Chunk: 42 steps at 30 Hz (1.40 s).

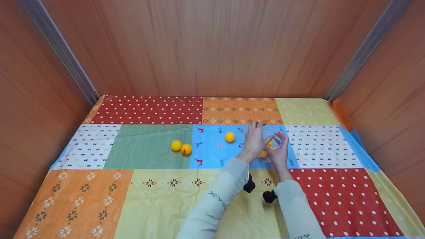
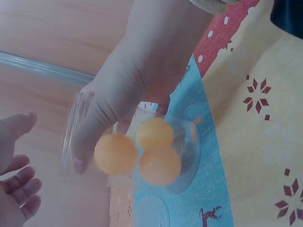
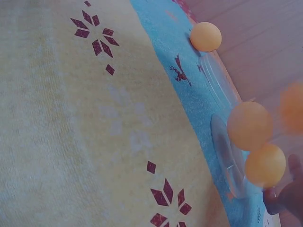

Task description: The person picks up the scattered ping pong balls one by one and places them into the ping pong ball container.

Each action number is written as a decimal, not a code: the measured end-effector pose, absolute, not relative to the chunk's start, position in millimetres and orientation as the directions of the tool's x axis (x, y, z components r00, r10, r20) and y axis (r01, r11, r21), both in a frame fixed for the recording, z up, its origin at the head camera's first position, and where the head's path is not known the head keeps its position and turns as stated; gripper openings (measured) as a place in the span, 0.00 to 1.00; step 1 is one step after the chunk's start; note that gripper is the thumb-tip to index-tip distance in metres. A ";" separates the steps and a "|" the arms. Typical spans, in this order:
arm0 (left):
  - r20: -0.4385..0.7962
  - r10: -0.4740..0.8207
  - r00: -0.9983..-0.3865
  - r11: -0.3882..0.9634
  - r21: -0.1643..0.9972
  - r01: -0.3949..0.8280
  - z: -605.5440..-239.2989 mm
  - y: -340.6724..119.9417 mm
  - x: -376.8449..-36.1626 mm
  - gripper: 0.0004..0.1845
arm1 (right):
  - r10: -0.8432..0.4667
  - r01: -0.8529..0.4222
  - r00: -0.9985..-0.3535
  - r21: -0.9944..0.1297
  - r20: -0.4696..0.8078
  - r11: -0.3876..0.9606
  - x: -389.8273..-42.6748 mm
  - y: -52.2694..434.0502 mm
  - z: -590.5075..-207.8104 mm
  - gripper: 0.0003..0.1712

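A clear plastic container [image 2: 189,156] stands upright on the cloth, with orange balls [image 2: 160,165] inside it. My right hand [image 1: 279,152] grips its side, the thumb lying along the wall near the rim. In the left wrist view a ball [image 2: 116,153] shows higher up, beside the right thumb, above two lower ones. My left hand [image 1: 254,138] is beside the rim, fingers apart and loosely bent with nothing between them. The right wrist view shows the balls [image 3: 249,125] through the clear wall, and part of the right hand [image 3: 289,196] at its edge.
One orange ball [image 1: 229,137] lies on the blue patch, left of the hands. Two more balls [image 1: 181,147] sit close together farther left. A flat clear disc [image 2: 151,213] lies near the container. Wood-grain panels [image 1: 212,49] enclose the patchwork cloth [image 1: 156,202].
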<state>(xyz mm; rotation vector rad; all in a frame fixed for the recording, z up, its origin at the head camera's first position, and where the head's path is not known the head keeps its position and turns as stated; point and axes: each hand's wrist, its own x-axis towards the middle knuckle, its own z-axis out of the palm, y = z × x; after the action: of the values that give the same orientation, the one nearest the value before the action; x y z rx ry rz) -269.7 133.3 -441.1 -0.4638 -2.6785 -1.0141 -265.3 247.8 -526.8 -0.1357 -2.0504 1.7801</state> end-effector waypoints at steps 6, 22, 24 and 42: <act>0.314 0.217 -0.924 0.706 0.604 0.371 -445.3 123.5 -276.3 0.25 | 0.345 -0.190 -0.908 -0.968 0.237 0.164 -264.4 246.9 -526.6 0.44; 0.308 0.259 -0.916 0.698 0.595 0.398 -475.7 87.6 -295.4 0.26 | 0.334 -0.253 -0.906 -0.965 0.260 0.065 -252.2 236.4 -505.3 0.45; 0.303 0.257 -0.918 0.706 0.590 0.392 -481.6 82.1 -297.3 0.26 | 0.333 -0.246 -0.908 -0.967 0.254 0.067 -253.0 237.4 -506.8 0.45; 0.167 0.268 -0.949 0.769 0.556 0.315 -521.9 49.5 -310.5 0.27 | 0.344 -0.242 -0.905 -0.968 0.250 0.067 -264.3 245.9 -530.1 0.46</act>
<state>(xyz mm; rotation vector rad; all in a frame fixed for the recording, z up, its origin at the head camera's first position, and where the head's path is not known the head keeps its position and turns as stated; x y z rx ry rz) -310.5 49.5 -521.9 -0.4763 -2.8813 -0.9275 -264.3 245.9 -530.1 -0.1015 -1.9362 1.8920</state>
